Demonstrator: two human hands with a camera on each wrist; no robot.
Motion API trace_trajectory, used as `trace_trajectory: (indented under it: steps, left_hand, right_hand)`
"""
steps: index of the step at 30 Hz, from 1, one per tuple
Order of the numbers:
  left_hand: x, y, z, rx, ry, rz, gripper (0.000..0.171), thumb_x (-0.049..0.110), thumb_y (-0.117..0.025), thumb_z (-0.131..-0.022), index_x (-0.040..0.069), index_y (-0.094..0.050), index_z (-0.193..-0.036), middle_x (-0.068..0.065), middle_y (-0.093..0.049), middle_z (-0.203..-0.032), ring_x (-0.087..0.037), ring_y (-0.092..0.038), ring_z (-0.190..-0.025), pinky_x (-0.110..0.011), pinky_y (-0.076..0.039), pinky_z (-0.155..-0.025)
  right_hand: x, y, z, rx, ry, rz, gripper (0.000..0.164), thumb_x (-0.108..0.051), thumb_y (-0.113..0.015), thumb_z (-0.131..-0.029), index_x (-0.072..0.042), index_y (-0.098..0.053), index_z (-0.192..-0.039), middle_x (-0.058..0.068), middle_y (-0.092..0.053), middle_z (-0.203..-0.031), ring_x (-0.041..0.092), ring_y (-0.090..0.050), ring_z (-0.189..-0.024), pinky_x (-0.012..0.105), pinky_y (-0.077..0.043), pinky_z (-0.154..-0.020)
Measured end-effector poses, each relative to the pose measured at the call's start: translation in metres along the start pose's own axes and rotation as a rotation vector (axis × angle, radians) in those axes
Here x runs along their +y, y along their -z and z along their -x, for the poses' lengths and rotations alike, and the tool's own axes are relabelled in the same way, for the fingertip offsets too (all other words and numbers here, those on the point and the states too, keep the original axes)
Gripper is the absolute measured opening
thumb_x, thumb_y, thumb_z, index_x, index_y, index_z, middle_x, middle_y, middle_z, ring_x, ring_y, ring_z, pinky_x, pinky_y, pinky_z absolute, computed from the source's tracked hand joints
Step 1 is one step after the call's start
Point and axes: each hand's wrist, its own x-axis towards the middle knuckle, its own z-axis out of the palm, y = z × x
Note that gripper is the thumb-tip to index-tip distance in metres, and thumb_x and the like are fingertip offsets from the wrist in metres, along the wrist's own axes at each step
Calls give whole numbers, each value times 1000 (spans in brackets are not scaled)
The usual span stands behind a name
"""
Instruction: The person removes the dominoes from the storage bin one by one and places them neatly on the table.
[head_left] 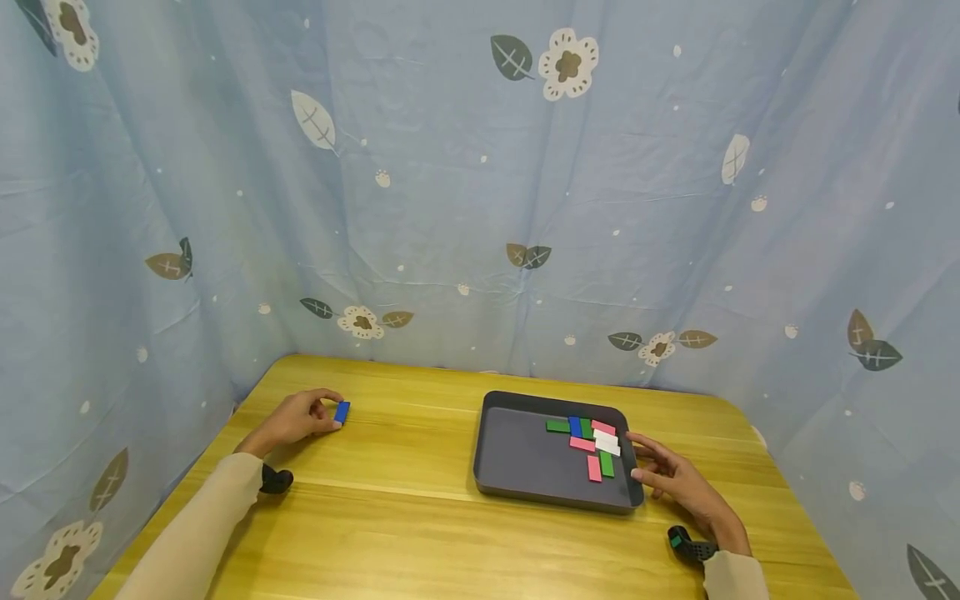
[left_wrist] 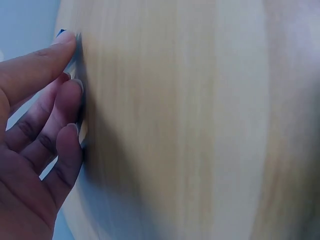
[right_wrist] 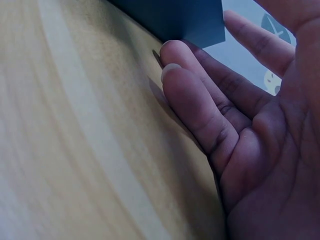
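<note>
A small flat blue tile is at the table's left side, between the thumb and index fingertips of my left hand. That hand pinches it low over the wood; in the left wrist view only a blue corner shows past the thumb tip. My right hand is at the right end of a dark grey tray, its thumb and fingertips at the side wall, the fingers loosely extended. Inside the tray, toward its right, lie several tiles: green, blue, pink and white.
The yellow wood-grain table has rounded back corners. A blue curtain with leaf and flower prints hangs behind it and along both sides. Black straps with small devices sit on the left wrist and the right wrist.
</note>
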Motion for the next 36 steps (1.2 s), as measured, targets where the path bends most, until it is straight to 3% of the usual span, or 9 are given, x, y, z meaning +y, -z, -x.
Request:
trace_trajectory:
  steps: [10,14,22,31,36]
  left_hand:
    - [1,2,2,-10,26,0,45,16,-72,-87,3,-57,-127,-7,-57,-75,-21,-53,-60,-32,-44,-58]
    - [0,2,2,-24,14,8,44,14,-70,-87,1,-56,-127,-7,-56,-74,-21,-53,-58,-32,-44,-56]
    - [-2,2,-1,-40,53,36,45,12,-69,-88,2,-54,-130,-9,-56,-72,-20,-51,-56,-31,-43,-57]
    - [0,4,-2,-53,37,75,51,10,-69,-88,1,-49,-134,-12,-55,-76,-23,-52,-59,-33,-45,-57]
    - [7,4,-4,-51,24,69,57,18,-71,-88,3,-47,-137,-12,-56,-78,-26,-54,-61,-35,-45,-58]
  right_hand:
    - [1,0,1,-36,42,18,61,-26,-63,-93,-34,-35,-147,11,-43,-142,32,-56,-96,39,-51,-66]
    - [1,-1,2,-31,36,16,60,-26,-63,-93,-35,-36,-146,11,-43,-142,33,-55,-97,40,-51,-66]
    - [0,-1,1,-13,26,15,60,-27,-64,-92,-36,-37,-145,10,-45,-141,33,-55,-96,39,-51,-66]
    - [0,0,1,-20,35,15,60,-26,-64,-93,-36,-37,-146,10,-44,-141,33,-55,-96,38,-51,-66]
    - [-1,1,3,-18,27,6,60,-26,-64,-93,-37,-37,-145,9,-44,-141,33,-55,-96,39,-51,-67]
